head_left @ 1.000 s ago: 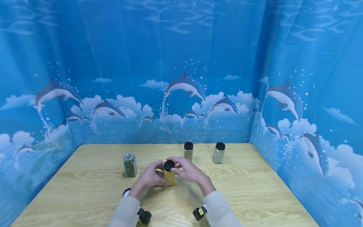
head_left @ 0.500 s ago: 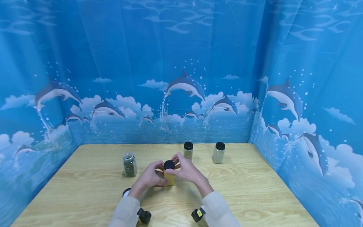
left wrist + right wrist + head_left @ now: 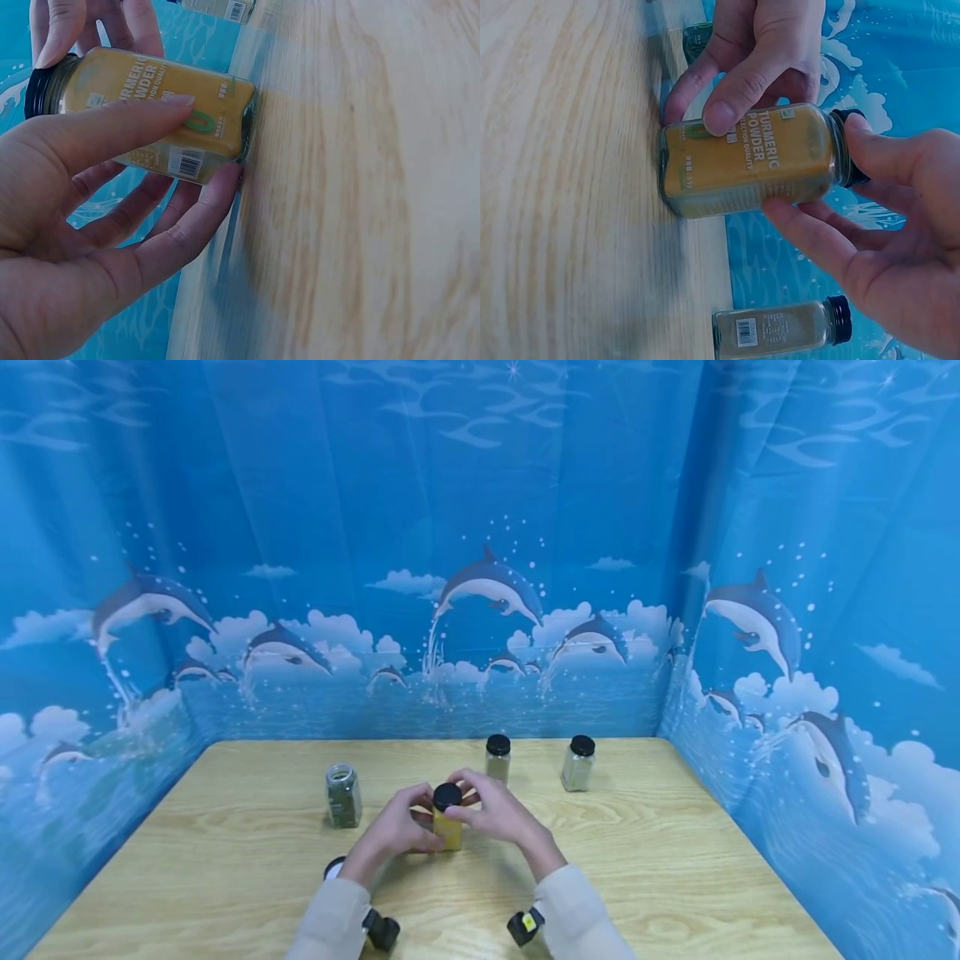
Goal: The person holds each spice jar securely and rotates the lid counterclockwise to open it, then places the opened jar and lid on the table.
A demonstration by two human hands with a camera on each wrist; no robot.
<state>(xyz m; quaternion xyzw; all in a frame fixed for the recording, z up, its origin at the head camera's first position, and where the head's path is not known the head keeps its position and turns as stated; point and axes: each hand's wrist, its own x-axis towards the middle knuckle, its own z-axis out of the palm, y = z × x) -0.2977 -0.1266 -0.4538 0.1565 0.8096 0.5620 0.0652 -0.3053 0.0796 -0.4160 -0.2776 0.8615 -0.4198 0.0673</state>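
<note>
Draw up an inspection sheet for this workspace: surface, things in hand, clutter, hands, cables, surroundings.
Surface: light wood-grain table.
Job's things: turmeric jar upright, black cap on it.
Clutter: open jar with green contents, to the left; what looks like a loose lid, partly hidden; darker capped jar and paler capped jar toward the back.
Hands: left hand grips the turmeric jar's body; right hand holds the black cap.
Cables: nothing seen.
Surroundings: blue dolphin-print curtain behind and at both sides.
</note>
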